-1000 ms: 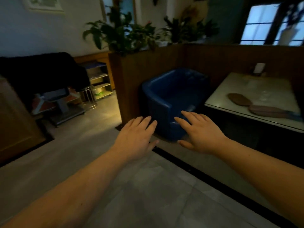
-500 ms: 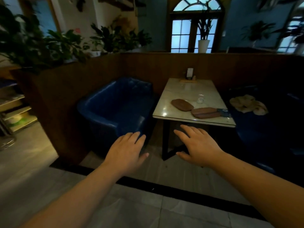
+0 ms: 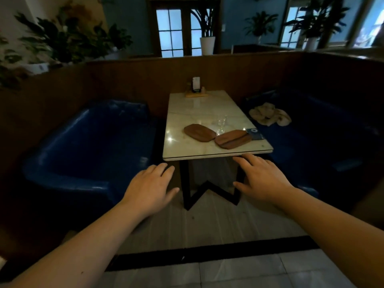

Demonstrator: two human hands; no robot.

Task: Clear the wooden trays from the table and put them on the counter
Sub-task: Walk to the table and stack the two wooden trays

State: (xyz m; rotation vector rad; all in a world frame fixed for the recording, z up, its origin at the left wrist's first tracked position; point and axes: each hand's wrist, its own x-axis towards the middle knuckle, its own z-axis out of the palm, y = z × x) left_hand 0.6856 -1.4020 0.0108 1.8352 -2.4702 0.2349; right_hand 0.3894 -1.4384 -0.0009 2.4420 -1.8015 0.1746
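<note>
Far left, potted plants [image 3: 62, 40] along the top of the wooden partition [image 3: 124, 80], and below them a blue armchair [image 3: 89, 146] pressed up close to the table's left edge. My left hand [image 3: 148, 189] hangs palm down, fingers loosely spread, holding nothing, low in front of that chair and short of the table's near left corner.

Centre: the pale marble table [image 3: 187, 150] on its black zigzag legs. At its far end, a small wooden stand with a card [image 3: 196, 88] against the partition. Nearer me sit the wooden trays. The left tray [image 3: 200, 132] lies flat, its long axis running from far left to near right. A clear glass [image 3: 222, 122] stands just behind the two trays. The right tray [image 3: 233, 139] almost touches the first one's near end, and its long axis runs the other way, near left up to far right; it looks like two boards stacked, though I can't tell for sure. Its far end meets a dark blue card [image 3: 255, 134] at the table's right edge.

My right hand [image 3: 259, 179] is open too, fingers splayed, empty, fingertips just below the table's near edge. Right again, a blue bench seat [image 3: 311, 142] with a crumpled cream cloth [image 3: 270, 116] on it.
</note>
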